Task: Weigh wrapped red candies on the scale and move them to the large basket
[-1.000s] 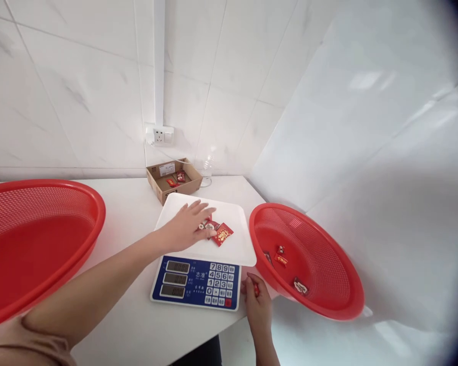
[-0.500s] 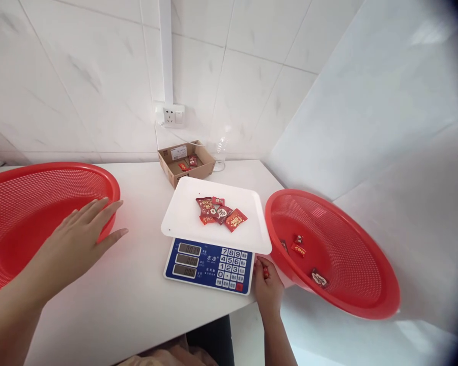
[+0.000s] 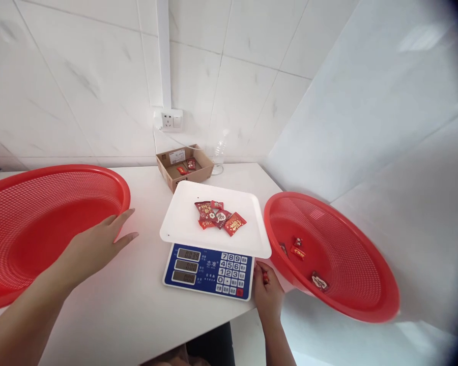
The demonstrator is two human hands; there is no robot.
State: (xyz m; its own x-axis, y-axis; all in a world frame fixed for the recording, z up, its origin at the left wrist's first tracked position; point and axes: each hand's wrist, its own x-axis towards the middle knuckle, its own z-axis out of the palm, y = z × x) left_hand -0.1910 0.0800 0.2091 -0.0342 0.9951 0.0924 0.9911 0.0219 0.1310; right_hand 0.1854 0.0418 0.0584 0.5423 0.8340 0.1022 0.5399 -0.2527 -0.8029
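My left hand [image 3: 95, 249] lies against the near right rim of the left red basket [image 3: 124, 190], thumb and forefinger stretched apart. Its other fingers are mostly hidden, and I see nothing held in it. My right hand [image 3: 269, 292] is closed on a small red-wrapped candy [image 3: 265, 277] beside the scale's right edge. Several red and dark-red candy packets [image 3: 221, 217] lie in the middle of the scale's white tray [image 3: 183, 223]. Below the tray is the scale's blue panel [image 3: 209, 269], with number keys and three lit displays.
The right red basket [image 3: 351, 223] stands tilted by the table's right edge, with a few wrapped candies [image 3: 298, 251] inside. Behind the scale, a cardboard box [image 3: 168, 175] holds two packets. A clear plastic bottle [image 3: 220, 147] and a wall socket [image 3: 171, 120] are at the back.
My left hand has moved slightly right and down, its fingers less spread. The left basket has shifted right. My right hand stays beside the scale, still holding the candy.
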